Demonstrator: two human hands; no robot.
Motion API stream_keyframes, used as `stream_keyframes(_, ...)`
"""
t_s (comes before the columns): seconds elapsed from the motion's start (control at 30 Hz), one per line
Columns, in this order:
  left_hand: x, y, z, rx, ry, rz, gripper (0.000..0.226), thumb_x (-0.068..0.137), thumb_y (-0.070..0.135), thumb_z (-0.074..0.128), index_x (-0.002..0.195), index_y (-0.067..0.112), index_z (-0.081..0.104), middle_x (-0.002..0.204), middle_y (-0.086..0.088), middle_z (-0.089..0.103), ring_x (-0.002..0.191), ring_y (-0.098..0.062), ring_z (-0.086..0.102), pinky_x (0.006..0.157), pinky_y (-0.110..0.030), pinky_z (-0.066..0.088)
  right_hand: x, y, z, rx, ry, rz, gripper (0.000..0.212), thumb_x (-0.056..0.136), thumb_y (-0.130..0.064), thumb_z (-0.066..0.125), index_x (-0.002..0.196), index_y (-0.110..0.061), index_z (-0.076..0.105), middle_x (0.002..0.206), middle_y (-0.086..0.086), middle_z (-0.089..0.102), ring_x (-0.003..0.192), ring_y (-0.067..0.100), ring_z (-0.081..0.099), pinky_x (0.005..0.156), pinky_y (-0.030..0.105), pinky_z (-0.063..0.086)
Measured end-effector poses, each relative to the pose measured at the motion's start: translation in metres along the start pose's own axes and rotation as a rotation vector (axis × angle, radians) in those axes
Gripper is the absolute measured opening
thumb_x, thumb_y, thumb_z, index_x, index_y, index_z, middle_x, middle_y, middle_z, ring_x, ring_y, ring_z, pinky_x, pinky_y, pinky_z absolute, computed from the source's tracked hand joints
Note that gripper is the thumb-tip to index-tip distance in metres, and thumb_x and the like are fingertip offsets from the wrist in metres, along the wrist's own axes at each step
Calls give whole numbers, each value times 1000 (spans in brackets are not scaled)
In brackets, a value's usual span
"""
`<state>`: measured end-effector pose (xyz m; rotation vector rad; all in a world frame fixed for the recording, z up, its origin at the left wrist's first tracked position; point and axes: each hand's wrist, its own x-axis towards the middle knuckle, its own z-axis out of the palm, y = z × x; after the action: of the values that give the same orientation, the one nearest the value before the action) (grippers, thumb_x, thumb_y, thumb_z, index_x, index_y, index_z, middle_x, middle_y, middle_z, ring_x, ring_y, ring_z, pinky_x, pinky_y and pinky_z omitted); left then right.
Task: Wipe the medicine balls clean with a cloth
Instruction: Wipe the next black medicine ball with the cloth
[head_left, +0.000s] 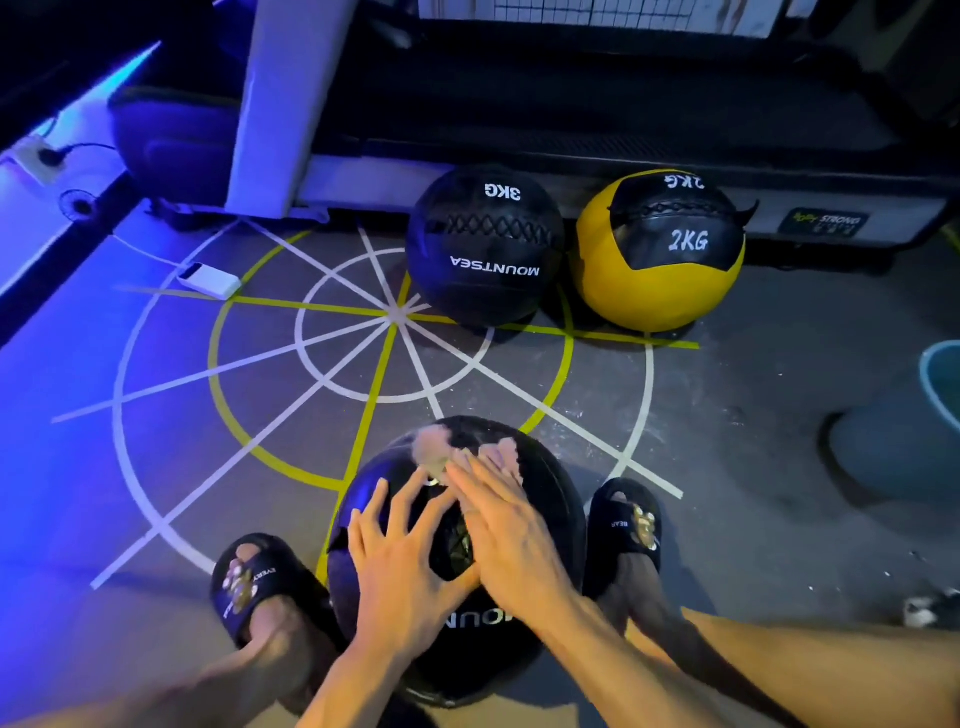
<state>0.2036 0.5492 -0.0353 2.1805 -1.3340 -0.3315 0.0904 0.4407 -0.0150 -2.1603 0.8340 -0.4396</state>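
A black medicine ball (550, 499) sits on the floor between my two feet, near the bottom centre. My left hand (400, 561) lies on its top with fingers spread and straight. My right hand (509, 535) presses flat on a pale pinkish cloth (441, 449) that lies over the far upper side of the ball. Farther away stand a black ball marked 3KG (483, 244) and a yellow and black ball marked 2KG (660, 249), side by side and untouched.
My feet in black slippers (254, 582) (631, 525) flank the near ball. A white power bank (210, 280) with a cable lies left on the marked floor. A treadmill base (623, 150) runs behind the far balls. A blue-rimmed object (940, 379) sits at the right edge.
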Motion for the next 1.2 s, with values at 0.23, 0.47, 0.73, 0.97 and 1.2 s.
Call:
stream_keyframes(0.23,-6,3,-12,-140,-18,22,78,77,89,55,147,58,41,163,27,24,154,-13,20,123,-53,22,-5,33,-46,81,136,437,43,109,-32,39,151,-43,39,156,-19,36,145,12,39,119,38,34)
stream_keyframes(0.47,-23,-8,-9,-273,82,-182,102,63,89,66,148,33,53,153,22,42,144,-2,31,118,-23,23,-3,20,-42,-70,209,531,45,110,-20,34,153,-32,42,160,-11,35,148,13,32,120,31,23)
stream_keyframes(0.73,-24,-9,-5,-227,95,-184,95,67,84,66,145,31,54,146,26,39,140,-8,38,116,-30,29,46,-38,1,-307,-318,-270,53,102,-9,26,141,-27,56,150,-11,50,145,2,32,120,18,-6)
stream_keyframes(0.97,-23,-5,-3,-243,98,-196,98,68,93,60,147,37,51,154,18,45,143,-7,37,117,-51,37,37,2,-44,-246,-100,108,48,108,-14,33,151,-35,42,157,-12,40,142,5,37,117,30,31)
stream_keyframes(1.2,-26,-12,-6,-199,50,-129,97,75,92,53,153,35,45,160,20,34,149,4,22,126,-39,23,55,-25,-13,-231,-296,-192,47,101,-7,35,122,-33,67,146,-15,53,139,4,39,121,28,28)
